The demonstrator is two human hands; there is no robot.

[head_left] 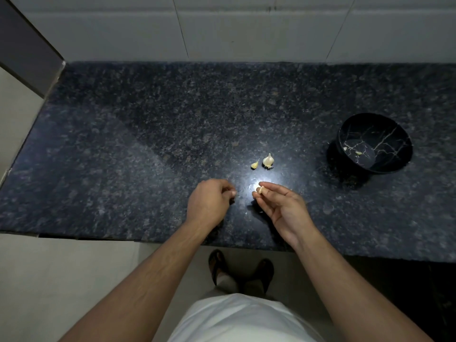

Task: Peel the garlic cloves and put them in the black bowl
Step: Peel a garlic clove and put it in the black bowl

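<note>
Left hand (pixel 209 202) curled, fingertips hidden, contents unclear, right hand (pixel 281 208) pinching small pale garlic clove (pixel 260 190), speckled dark granite counter (pixel 148 144), white tiled wall (pixel 246 28)

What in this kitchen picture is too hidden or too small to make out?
Head view only:
- Left hand: curled fingertips face away, so whether they pinch any peel is hidden.
- Clove in the right hand: fingers and glare hide how much skin remains.
- Black bowl: the pale piece inside is too small to identify.

One head-worn wide-angle view looks steeply down, close over the dark countertop (pixel 148 144) edge.
</note>
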